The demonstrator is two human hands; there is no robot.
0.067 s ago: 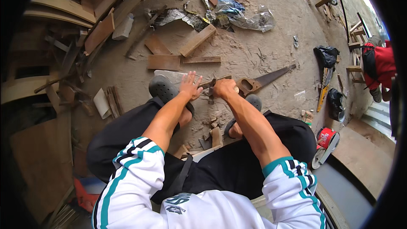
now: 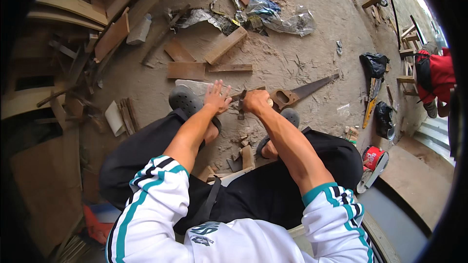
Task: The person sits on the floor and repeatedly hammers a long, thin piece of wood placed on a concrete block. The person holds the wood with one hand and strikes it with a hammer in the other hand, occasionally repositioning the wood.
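Right hand (image 2: 256, 101) closed around the hammer (image 2: 241, 109), its head poking out left, low over the sandy ground (image 2: 317, 122) between the feet! Left hand (image 2: 218, 98) spread wide, nothing visible in its fingers, by the pale slab (image 2: 192, 85); touching, can't tell. Handsaw (image 2: 314, 87) crowds the fist, handle nearest. Wooden offcuts (image 2: 186, 70) lie beyond, crumpled sheeting (image 2: 298, 23) farther; a grey clog (image 2: 184, 99) hems the left.

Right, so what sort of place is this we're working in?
Probably an informal woodworking area: a handsaw lies on the dusty ground, wood offcuts are scattered nearby, and more boards crowd the upper left.
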